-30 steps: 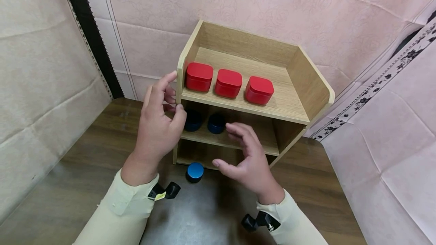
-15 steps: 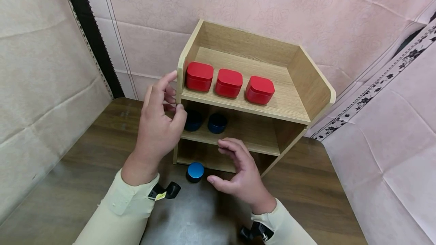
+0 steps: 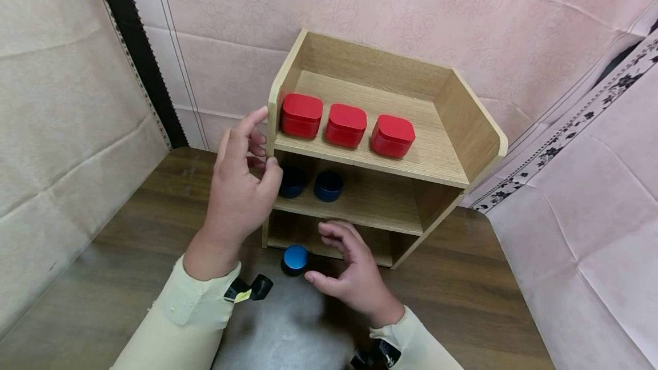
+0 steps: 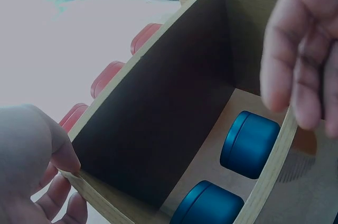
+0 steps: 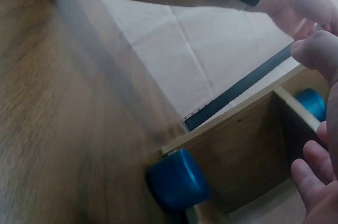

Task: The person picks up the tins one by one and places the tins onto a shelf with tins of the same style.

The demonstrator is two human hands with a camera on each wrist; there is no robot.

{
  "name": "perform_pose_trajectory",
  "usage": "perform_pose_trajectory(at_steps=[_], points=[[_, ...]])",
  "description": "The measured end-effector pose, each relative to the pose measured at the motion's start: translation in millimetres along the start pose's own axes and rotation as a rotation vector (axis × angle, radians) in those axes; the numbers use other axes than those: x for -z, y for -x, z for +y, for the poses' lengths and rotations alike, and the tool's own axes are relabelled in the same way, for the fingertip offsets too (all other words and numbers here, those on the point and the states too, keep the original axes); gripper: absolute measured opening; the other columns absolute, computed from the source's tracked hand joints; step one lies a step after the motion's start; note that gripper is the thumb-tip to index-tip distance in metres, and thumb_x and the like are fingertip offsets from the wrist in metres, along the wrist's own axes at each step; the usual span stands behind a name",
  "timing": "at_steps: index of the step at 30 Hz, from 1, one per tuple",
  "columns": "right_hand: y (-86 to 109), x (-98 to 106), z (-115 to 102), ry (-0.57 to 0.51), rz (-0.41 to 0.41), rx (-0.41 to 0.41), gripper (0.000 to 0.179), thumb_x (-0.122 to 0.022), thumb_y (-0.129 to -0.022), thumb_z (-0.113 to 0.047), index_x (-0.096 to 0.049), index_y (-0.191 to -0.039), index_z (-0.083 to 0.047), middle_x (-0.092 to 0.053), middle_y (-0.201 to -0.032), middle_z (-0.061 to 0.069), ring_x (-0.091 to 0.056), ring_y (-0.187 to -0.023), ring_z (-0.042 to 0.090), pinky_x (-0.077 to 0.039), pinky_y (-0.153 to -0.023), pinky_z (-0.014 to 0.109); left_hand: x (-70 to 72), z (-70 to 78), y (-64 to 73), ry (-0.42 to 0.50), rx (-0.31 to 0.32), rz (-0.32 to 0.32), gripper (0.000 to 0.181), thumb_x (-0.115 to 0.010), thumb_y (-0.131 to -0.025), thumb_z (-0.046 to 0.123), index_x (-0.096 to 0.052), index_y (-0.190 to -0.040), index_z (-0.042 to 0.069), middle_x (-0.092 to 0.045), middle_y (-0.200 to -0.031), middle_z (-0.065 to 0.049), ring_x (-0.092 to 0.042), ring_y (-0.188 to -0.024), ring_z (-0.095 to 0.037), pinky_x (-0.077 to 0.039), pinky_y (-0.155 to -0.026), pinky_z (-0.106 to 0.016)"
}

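My left hand (image 3: 239,187) grips the left side panel of a small wooden shelf unit (image 3: 470,124), thumb on the front edge and fingers curled round the side. My right hand (image 3: 354,278) is held in front of the bottom compartment, thumb and fingers spread apart with nothing between them. Just left of its thumb, a round blue tin (image 3: 295,257) stands on the table, before the unit's lower left corner; the right wrist view shows this blue tin (image 5: 179,179) larger. Two more blue tins (image 4: 251,145) stand side by side on the middle shelf, toward its left end.
Three red lidded boxes (image 3: 346,125) stand in a row along the front of the top shelf. Through the left wrist view, a brown thing with comb-like teeth (image 4: 298,168) shows below the middle shelf. Pale cloth (image 3: 385,10) hangs behind and at both sides.
My right hand has drawn down and left, away from the middle shelf and toward the blue tin on the table. My left hand has stayed on the shelf unit.
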State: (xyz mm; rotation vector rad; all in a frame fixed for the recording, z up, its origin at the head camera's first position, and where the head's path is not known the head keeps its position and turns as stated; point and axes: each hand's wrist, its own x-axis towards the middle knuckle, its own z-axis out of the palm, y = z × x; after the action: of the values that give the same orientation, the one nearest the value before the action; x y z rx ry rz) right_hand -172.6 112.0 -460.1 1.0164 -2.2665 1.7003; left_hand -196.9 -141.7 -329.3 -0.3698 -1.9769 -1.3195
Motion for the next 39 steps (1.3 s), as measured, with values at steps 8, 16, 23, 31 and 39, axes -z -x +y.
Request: perform_pose_trajectory(at_steps=[8, 16, 23, 31, 39], points=[[2.5, -4.3, 15.5, 0.064, -0.035, -0.118, 0.082, -0.097, -0.090, -0.020, -0.056, -0.161, -0.027, -0.058, -0.160, 0.002, -0.062, -0.145, 0.035, -0.056, -0.121, 0.044, 0.0, 0.4, -0.2, 0.000, -0.007, -0.002, 0.075, -0.064, -0.100, -0.003, -0.049, -0.168, 0.024, -0.055, -0.129, -0.017, -0.055, -0.113, -0.020, -0.060, -0.090, -0.041], [2.2, -10.5, 33.8, 0.112, -0.049, -0.229, 0.083, -0.096, -0.091, -0.031, -0.055, -0.163, -0.021, -0.057, -0.162, 0.014, -0.065, -0.142, 0.036, -0.056, -0.120, 0.052, -1.1, -0.5, 0.1, 0.001, -0.014, 0.004, 0.076, -0.064, -0.099, -0.004, -0.049, -0.168, 0.024, -0.055, -0.129, -0.017, -0.055, -0.113, -0.019, -0.059, -0.089, -0.038], [1.7, -15.2, 42.5, 0.146, -0.058, -0.288, 0.087, -0.097, -0.090, -0.031, -0.055, -0.163, -0.011, -0.059, -0.162, 0.009, -0.064, -0.143, 0.029, -0.055, -0.121, 0.048, -0.9, -0.7, -0.1, 0.001, -0.012, 0.006, 0.076, -0.064, -0.099, -0.004, -0.050, -0.168, 0.024, -0.055, -0.129, -0.017, -0.055, -0.112, -0.018, -0.058, -0.089, -0.035], [6.1, -19.9, 54.7, 0.170, -0.067, -0.282, 0.084, -0.098, -0.088, -0.031, -0.058, -0.160, -0.012, -0.060, -0.161, 0.004, -0.064, -0.145, 0.025, -0.055, -0.122, 0.046, -1.5, -0.1, -0.5, 0.005, -0.008, -0.003, 0.076, -0.064, -0.099, -0.004, -0.049, -0.168, 0.025, -0.055, -0.129, -0.017, -0.055, -0.112, -0.019, -0.059, -0.089, -0.040], [8.9, -26.0, 64.3, 0.244, -0.086, -0.269, 0.079, -0.097, -0.089, -0.034, -0.061, -0.157, -0.015, -0.063, -0.156, 0.000, -0.064, -0.143, 0.023, -0.056, -0.120, 0.043, -0.9, -0.6, -0.6, 0.003, -0.011, 0.005, 0.076, -0.064, -0.099, -0.004, -0.050, -0.168, 0.024, -0.055, -0.129, -0.017, -0.054, -0.112, -0.018, -0.058, -0.088, -0.035]])
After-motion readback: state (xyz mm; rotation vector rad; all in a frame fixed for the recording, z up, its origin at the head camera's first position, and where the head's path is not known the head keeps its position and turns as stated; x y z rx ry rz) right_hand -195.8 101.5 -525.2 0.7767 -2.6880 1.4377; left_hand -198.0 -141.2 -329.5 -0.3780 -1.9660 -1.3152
